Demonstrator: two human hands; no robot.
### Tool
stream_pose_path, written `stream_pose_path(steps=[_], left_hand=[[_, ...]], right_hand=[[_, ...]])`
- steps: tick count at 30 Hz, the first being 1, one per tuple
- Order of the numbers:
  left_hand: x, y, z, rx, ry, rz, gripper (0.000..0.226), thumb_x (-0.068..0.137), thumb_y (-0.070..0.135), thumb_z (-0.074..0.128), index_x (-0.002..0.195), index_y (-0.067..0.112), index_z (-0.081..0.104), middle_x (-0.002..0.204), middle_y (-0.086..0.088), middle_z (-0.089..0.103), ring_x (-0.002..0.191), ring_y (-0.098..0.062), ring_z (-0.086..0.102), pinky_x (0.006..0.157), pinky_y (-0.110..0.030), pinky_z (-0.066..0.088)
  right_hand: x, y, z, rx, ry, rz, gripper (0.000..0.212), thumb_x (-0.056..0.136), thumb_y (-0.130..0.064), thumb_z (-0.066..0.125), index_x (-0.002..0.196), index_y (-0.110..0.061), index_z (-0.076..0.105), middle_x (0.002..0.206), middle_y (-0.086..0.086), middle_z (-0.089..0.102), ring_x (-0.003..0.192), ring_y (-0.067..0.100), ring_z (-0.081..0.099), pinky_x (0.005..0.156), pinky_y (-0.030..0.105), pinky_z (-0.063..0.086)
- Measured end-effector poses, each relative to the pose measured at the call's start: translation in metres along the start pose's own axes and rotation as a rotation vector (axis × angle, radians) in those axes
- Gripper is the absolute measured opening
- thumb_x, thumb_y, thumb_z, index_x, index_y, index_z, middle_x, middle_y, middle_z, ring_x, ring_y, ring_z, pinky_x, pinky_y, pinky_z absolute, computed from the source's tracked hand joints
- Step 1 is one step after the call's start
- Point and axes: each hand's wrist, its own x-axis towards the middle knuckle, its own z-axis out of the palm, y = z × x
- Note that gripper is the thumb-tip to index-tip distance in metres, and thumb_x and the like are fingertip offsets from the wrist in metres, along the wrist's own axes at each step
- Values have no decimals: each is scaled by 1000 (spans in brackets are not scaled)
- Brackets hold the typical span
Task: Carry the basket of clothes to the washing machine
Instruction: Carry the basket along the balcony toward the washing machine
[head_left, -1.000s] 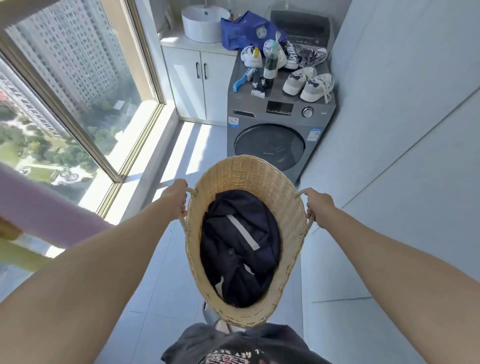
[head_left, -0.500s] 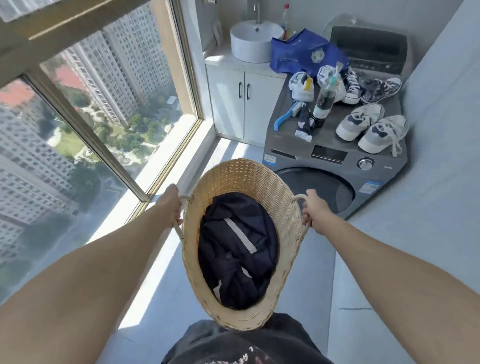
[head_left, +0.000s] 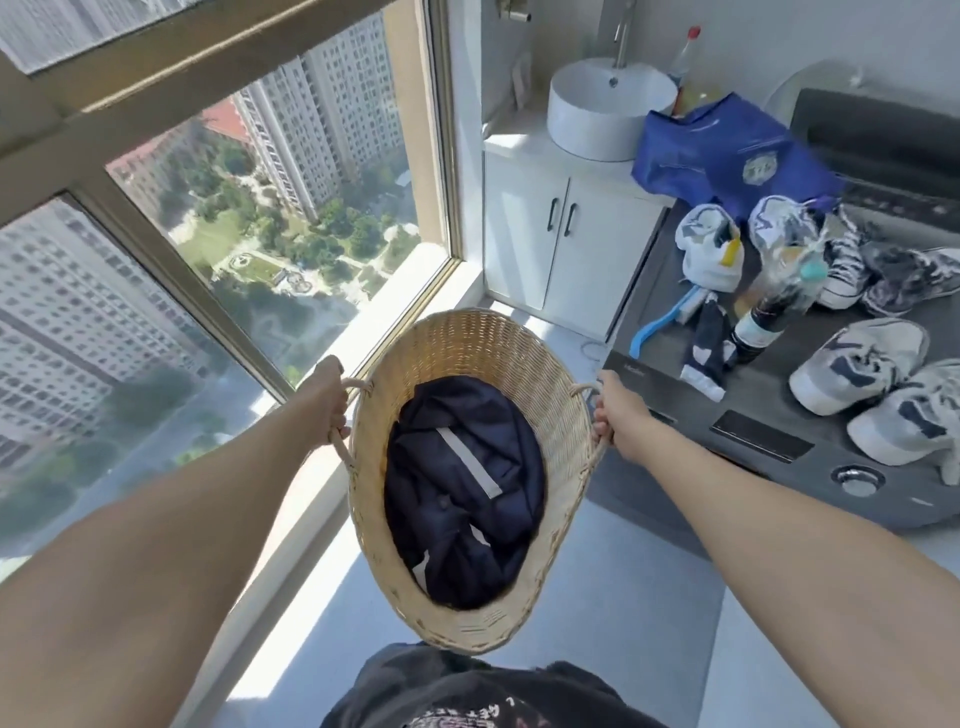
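Note:
A woven straw basket (head_left: 467, 353) hangs in the air between my arms, with dark navy clothes (head_left: 457, 499) piled inside. My left hand (head_left: 327, 400) is shut on its left rope handle and my right hand (head_left: 618, 415) on its right one. The grey front-loading washing machine (head_left: 779, 467) stands just right of the basket, its front corner close behind my right hand. Its door is hidden from this angle.
Several sneakers (head_left: 857, 364), a bottle (head_left: 774, 312), a blue brush (head_left: 660, 322) and a blue bag (head_left: 727, 150) crowd the washer's top. A white cabinet (head_left: 550, 244) with a round basin (head_left: 608, 109) stands ahead. A floor-to-ceiling window (head_left: 234, 260) runs along the left.
I have walked forward with the basket. The washer has come much closer and shifted to my right; its door has dropped out of sight. Both hands keep their hold.

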Motion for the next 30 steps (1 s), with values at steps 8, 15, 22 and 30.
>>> stream_pose_path(steps=[8, 15, 22, 30], left_hand=[[105, 103, 7, 79, -64, -35, 16, 80, 21, 33, 69, 14, 42, 57, 1, 25, 47, -14, 18, 49, -24, 24], [181, 190, 45, 139, -137, -38, 45, 79, 18, 32, 117, 13, 56, 55, 1, 25, 46, -14, 18, 48, -23, 26], [261, 257, 99, 177, -140, -59, 43, 80, 21, 36, 114, 8, 60, 57, 1, 30, 47, -13, 22, 51, -26, 26], [334, 320, 162, 213, -119, -29, 34, 85, 16, 37, 114, 10, 54, 62, -1, 31, 49, -16, 22, 31, -21, 33]], right_hand=[[79, -62, 53, -42, 89, 75, 32, 77, -42, 53, 61, -18, 41, 38, -4, 33, 38, 15, 30, 49, 29, 32], [143, -112, 64, 1, 127, 118, 31, 82, -33, 58, 61, -16, 43, 41, -2, 33, 40, 16, 31, 48, 29, 35], [232, -164, 71, 27, 149, 152, 25, 83, -28, 56, 64, -14, 46, 48, 3, 38, 43, 18, 36, 59, 32, 41], [313, -204, 72, -15, 202, 249, 34, 89, -33, 54, 66, -9, 48, 58, 7, 48, 52, 20, 44, 51, 29, 34]])
